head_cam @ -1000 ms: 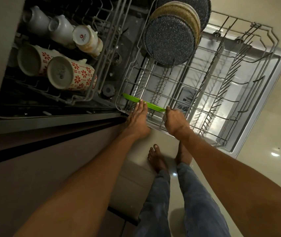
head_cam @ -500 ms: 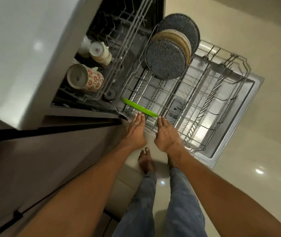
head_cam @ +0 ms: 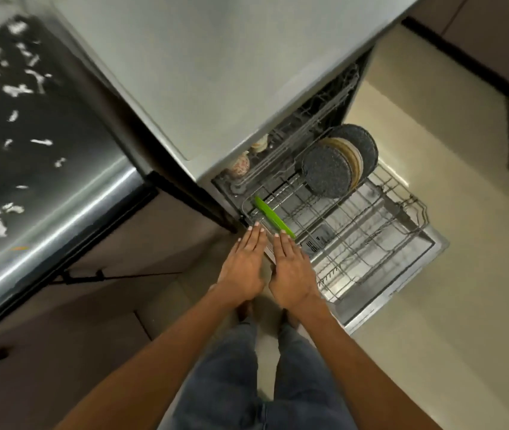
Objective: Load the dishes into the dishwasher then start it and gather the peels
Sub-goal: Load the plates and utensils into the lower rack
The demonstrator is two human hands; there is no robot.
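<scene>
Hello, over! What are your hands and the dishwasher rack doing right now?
Left hand, right hand flat, holding nothing. Rack pulled out, plates standing. Nothing blocking.

A pale beige floor (head_cam: 451, 305) fills the right side of the view, glossy in finish. Dark brown cabinet fronts (head_cam: 98, 305) run beneath the desk on the left. A thin black rod (head_cam: 116, 277) lies across these fronts, roughly level, with a small dark fitting partway along it. At the upper right, a second run of brown cabinets (head_cam: 495, 35) stands well apart, with a black plinth strip (head_cam: 451, 54) along its base where it meets the floor.
</scene>
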